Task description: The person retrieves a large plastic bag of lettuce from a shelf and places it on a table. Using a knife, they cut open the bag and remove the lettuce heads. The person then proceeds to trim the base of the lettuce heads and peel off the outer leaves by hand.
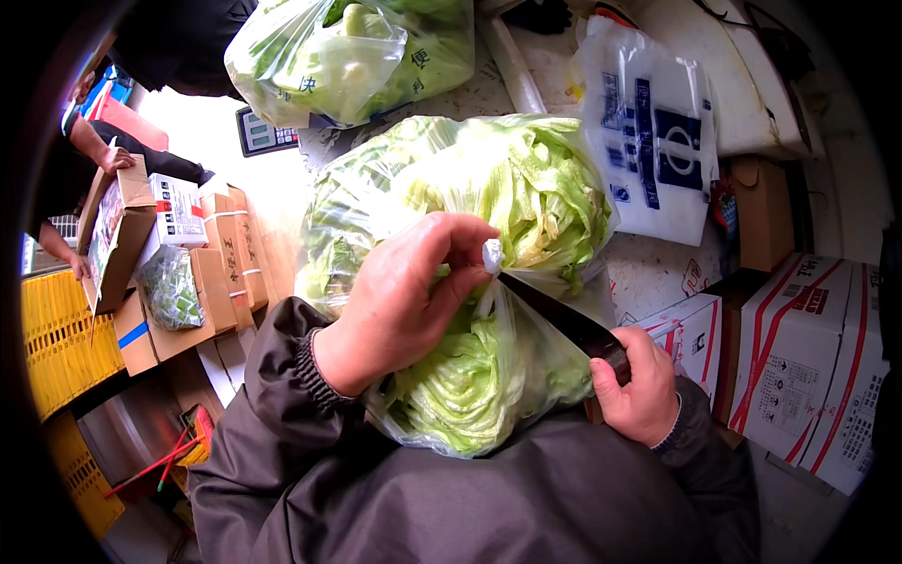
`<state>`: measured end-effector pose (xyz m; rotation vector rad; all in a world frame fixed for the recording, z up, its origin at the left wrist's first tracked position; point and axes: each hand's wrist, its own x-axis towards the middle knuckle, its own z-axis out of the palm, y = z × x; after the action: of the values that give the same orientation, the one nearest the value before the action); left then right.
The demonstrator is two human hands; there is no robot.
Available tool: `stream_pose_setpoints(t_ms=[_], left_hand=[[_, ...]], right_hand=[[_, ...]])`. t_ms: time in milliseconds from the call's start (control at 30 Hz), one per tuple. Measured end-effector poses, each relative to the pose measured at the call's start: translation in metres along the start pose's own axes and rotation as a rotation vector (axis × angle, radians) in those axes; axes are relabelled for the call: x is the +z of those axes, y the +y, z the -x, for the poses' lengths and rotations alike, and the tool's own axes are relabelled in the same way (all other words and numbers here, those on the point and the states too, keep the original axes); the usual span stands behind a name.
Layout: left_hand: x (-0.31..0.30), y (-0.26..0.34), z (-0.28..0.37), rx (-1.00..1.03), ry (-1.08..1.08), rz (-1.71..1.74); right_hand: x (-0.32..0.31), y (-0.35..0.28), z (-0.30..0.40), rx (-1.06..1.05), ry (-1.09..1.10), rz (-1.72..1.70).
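Observation:
In front of me sits a clear plastic bag [352, 204] filled with heads of iceberg lettuce [458, 402]. The thumb and fingers of my left hand [416, 296] pinch the bag's gathered neck [492, 255], whose white end sticks up between them. My right hand [638, 388], to the right of the bag, grips a dark flat strip [557, 314]. This strip runs taut-looking from the bag's neck down to my right fingers, widening toward them; its material cannot be told. Beyond stands a second clear bag of lettuce [352, 63] with printed characters.
A stack of printed plastic bags [648, 141] lies at the right. A calculator-like device [266, 132] is at the back left. White cartons [796, 366] stand on the right. At left, another person's hands [116, 158] hold a cardboard box [116, 240] near yellow crates [67, 338].

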<state>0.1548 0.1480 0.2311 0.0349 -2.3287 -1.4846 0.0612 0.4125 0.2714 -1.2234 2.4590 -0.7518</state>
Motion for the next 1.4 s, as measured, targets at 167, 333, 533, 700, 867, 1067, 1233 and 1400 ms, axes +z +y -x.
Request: stream_pose_setpoints(t_ms=[167,333,533,700,867,1067,1233,1400], left_hand=[[-0.001,-0.002,0.002,-0.064,-0.061,0.120],[-0.001,-0.002,0.001,-0.066,-0.053,0.088],[-0.002,0.002,-0.003,-0.099,-0.041,0.020],[-0.005,-0.001,-0.009,0.096,-0.045,-0.081],[-0.004,-0.003,-0.010,0.139,-0.009,-0.200],[-0.005,-0.005,-0.012,0.123,-0.047,-0.146],[-0.005,-0.007,-0.012,0.130,-0.048,-0.024],[-0.004,-0.007,-0.012,0.109,-0.064,-0.049]], right_hand=[[-0.005,-0.003,0.001,0.211,-0.183,-0.325],[-0.006,-0.004,0.003,0.265,-0.201,-0.347],[-0.008,0.006,-0.008,-0.198,0.094,0.176],[-0.020,0.012,-0.015,-0.275,0.078,0.238],[-0.025,0.005,-0.007,0.198,-0.293,-0.354],[-0.018,0.002,0.003,0.458,-0.343,-0.684],[-0.014,0.011,-0.005,-0.138,-0.037,-0.049],[-0.029,0.015,-0.019,-0.364,0.076,0.330]])
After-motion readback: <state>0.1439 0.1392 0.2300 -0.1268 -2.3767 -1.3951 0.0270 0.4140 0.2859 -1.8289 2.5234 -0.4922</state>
